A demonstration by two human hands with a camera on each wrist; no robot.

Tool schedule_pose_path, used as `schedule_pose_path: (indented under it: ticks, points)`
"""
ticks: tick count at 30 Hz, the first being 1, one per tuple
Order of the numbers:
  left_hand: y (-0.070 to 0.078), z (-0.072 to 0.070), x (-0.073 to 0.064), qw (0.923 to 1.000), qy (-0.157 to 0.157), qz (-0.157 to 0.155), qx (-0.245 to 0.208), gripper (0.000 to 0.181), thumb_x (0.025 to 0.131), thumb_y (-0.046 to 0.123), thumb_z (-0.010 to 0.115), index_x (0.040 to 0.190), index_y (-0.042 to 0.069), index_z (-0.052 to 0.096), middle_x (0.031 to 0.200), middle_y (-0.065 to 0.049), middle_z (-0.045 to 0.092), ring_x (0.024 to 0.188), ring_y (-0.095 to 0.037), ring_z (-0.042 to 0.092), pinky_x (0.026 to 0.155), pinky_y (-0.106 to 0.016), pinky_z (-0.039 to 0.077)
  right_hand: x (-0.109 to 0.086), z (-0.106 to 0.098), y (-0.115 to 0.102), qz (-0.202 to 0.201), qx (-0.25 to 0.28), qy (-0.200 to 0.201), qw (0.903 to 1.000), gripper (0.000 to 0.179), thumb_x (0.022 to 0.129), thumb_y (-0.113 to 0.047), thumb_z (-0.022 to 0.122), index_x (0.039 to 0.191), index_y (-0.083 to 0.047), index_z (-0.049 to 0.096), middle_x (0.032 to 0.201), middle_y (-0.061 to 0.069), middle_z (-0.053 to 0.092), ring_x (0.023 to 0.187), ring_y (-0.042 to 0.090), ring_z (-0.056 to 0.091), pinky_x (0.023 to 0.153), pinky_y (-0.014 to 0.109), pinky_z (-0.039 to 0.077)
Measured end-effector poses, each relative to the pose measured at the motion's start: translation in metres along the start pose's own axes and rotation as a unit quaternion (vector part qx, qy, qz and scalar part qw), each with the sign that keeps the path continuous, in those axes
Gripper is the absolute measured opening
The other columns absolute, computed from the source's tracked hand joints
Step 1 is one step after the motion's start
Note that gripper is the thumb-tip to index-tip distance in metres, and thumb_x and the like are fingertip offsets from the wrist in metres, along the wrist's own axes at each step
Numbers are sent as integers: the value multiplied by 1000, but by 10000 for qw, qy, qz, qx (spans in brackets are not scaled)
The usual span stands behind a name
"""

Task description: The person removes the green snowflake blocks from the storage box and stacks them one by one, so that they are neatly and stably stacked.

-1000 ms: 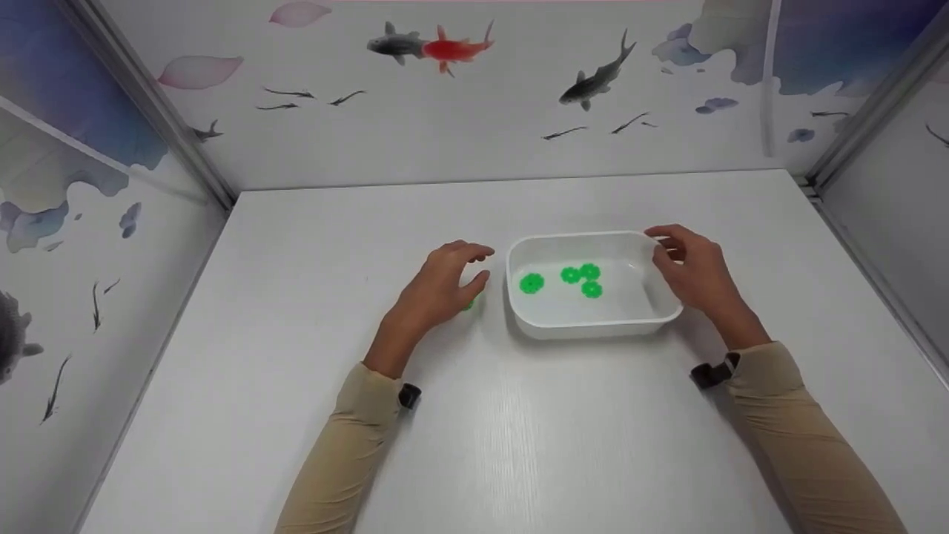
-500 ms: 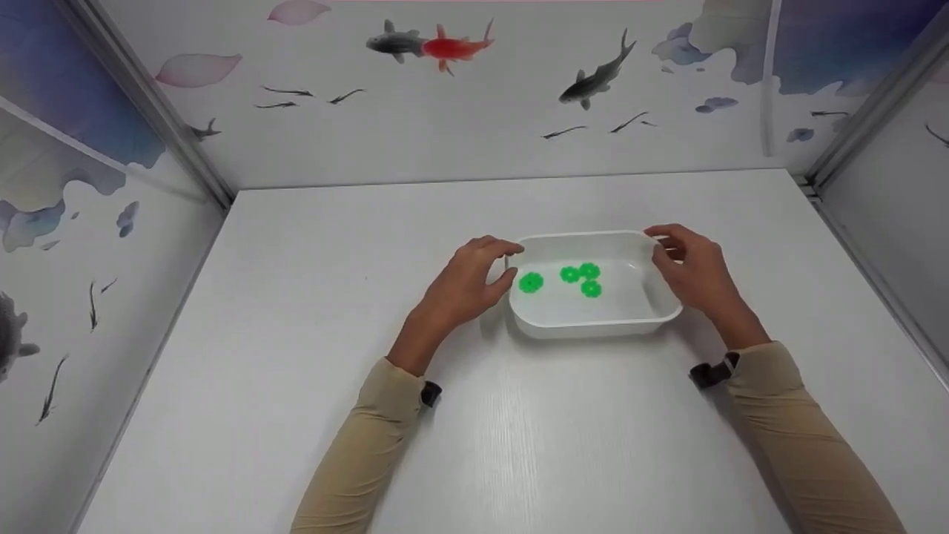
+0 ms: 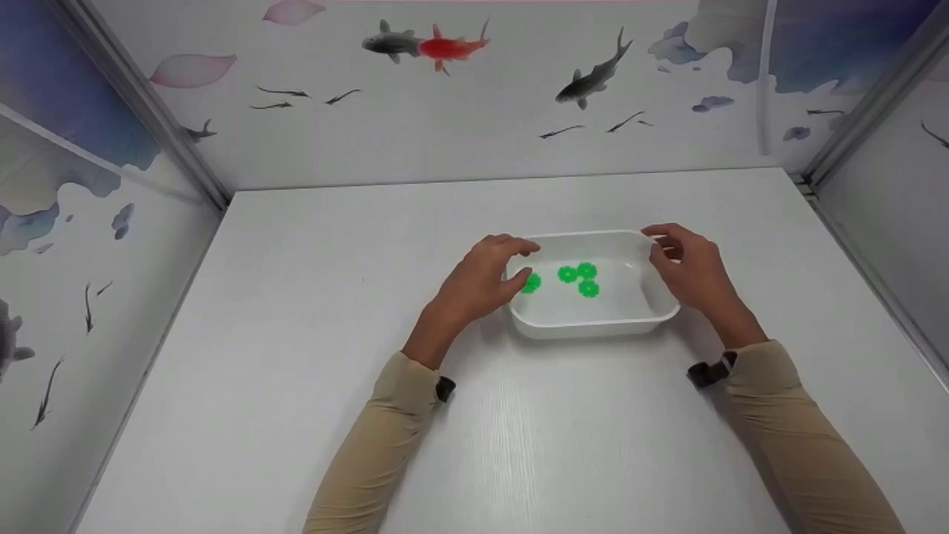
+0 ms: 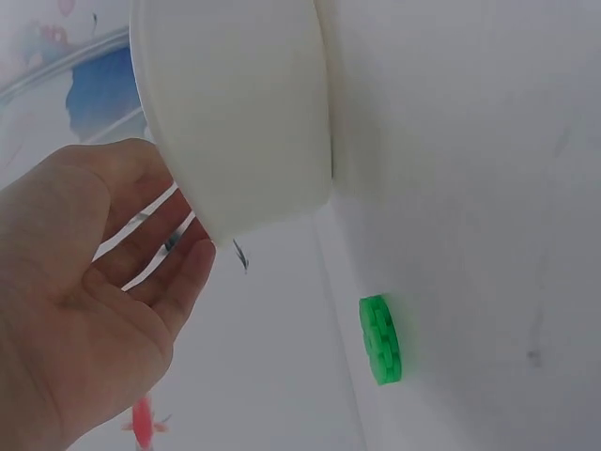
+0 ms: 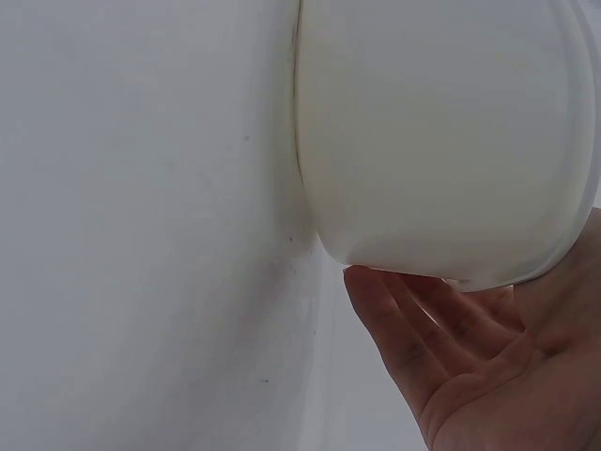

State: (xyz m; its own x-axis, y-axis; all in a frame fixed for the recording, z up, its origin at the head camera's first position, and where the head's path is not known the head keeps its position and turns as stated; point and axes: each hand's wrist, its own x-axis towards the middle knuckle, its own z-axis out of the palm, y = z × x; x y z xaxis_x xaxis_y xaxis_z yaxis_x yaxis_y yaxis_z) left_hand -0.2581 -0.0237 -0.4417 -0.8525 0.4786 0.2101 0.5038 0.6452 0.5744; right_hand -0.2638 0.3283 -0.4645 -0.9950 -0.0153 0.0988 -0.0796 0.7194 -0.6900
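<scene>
We see the left hand [image 3: 482, 280] spread over the left end of the box [image 3: 593, 328], right hand [image 3: 693, 268] gripping the other; box on table [image 3: 593, 445], green discs [image 3: 586, 271] inside, a loose disc [image 4: 380, 340] outside. We'd steady both ends evenly, keeping it level.

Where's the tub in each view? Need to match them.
Head: right of centre, mid-height, tub whole but partly behind the hands.
Left wrist: top, left of centre, tub cut by the top edge.
Right wrist: upper right, tub cut by the top edge.
Shared landmark: white table under it, right side in left wrist, left side in right wrist.
</scene>
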Motion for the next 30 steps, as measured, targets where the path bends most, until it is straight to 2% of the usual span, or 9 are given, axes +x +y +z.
schedule_pose_path:
  ticks: [10, 17, 21, 26, 30]
  points:
    - [8, 8, 14, 9984, -419, 280, 238, 41, 105, 21, 73, 144, 10, 69, 140, -6, 73, 138, -22, 64, 116, -34, 54, 0, -1, 0, 46, 10, -30, 10000, 40, 111, -22, 54, 149, -13, 61, 144, 25, 66, 132, 46, 66, 114, 64, 52]
    - [9, 14, 22, 9969, -654, 325, 289, 42, 102, 18, 77, 143, 9, 68, 142, -8, 71, 131, -22, 68, 112, -35, 57, 1, 0, 1, -52, 67, 6, 10000, 39, 111, -20, 55, 148, -12, 62, 141, 26, 67, 129, 47, 68, 112, 64, 53]
    - [12, 18, 25, 9944, -762, 132, 723, 44, 101, 19, 79, 142, 12, 69, 144, -6, 70, 133, -21, 67, 112, -36, 57, 1, 0, 1, -78, 41, 38, 10000, 39, 111, -21, 54, 148, -12, 62, 141, 27, 68, 128, 47, 68, 112, 63, 54]
    - [19, 19, 26, 9858, -997, -118, 1343, 44, 101, 19, 79, 143, 13, 69, 151, -8, 65, 137, -22, 65, 114, -37, 56, 0, 0, 1, 0, 9, -1, 10000, 40, 111, -20, 55, 149, -11, 61, 144, 27, 66, 130, 47, 67, 112, 64, 53]
    - [21, 22, 26, 9790, -1042, -107, 1746, 37, 100, 16, 79, 136, 11, 73, 142, -9, 69, 128, -21, 70, 108, -36, 60, 0, 1, 0, 14, 14, -22, 10000, 40, 111, -19, 54, 149, -11, 61, 145, 27, 65, 130, 47, 67, 112, 63, 54]
